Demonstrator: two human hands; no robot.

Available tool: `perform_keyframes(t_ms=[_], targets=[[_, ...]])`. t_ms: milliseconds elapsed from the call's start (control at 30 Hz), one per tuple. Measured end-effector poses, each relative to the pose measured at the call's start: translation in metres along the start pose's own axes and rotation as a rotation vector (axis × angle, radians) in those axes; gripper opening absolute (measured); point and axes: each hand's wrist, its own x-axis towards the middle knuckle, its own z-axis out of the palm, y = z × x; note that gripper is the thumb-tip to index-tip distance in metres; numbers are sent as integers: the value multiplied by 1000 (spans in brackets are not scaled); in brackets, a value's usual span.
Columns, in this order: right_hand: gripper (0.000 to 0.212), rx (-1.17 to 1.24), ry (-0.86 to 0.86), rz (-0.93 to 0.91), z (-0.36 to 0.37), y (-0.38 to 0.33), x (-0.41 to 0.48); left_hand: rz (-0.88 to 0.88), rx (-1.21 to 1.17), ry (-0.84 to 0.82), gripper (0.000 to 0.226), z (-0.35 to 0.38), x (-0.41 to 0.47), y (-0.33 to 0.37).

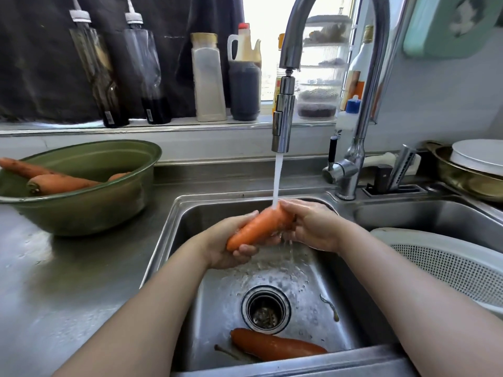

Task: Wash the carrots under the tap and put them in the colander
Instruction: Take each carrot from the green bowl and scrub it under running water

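Water runs from the chrome tap [283, 123] onto a carrot [258, 227] held over the sink [174, 240]. My left hand [231, 240] grips its lower, nearer end from beneath. My right hand [310, 224] holds its far end, right where the stream lands. A second carrot [275, 346] lies on the sink floor near the drain [265, 308]. Three more carrots [57, 183] rest in a green bowl [89, 210] on the counter to the left. A white colander [449, 265] sits at the right, partly cut off by my right forearm.
Bottles of sauce and oil [242, 74] line the windowsill behind the tap. A knife block slot [394, 186] and a brass bowl holding a white plate [468, 172] stand at the back right. A small scrap [330, 306] lies on the sink floor.
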Motion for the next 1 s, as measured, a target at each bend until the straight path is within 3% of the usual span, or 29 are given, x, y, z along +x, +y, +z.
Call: perform_keyframes(t_ms=[167,367,500,633,700,767,833,900,1000], targets=[[25,-373,283,21,10,2,6,39,-151,117,40,-10,-6,8],[31,-361,306,112,-6,-2,6,129,-242,92,41,-2,-10,7],[49,-323,192,195,-21,-2,2,230,-70,229,34,4,-3,4],[49,-602,-96,184,-17,-4,-8,261,282,670,39,7,12,-3],[53,-733,-169,208,-14,-2,-9,208,575,805,49,2,14,-4],[61,-768,-109,251,-13,-1,-8,176,834,774,67,-6,14,-6],[58,-811,-14,274,-14,1,-7,170,935,633,69,-12,15,-11],[53,-858,47,290,-17,4,-5,181,914,514,49,-15,18,-14],[49,-830,22,323,-25,11,0,206,907,462,23,-19,23,-19]])
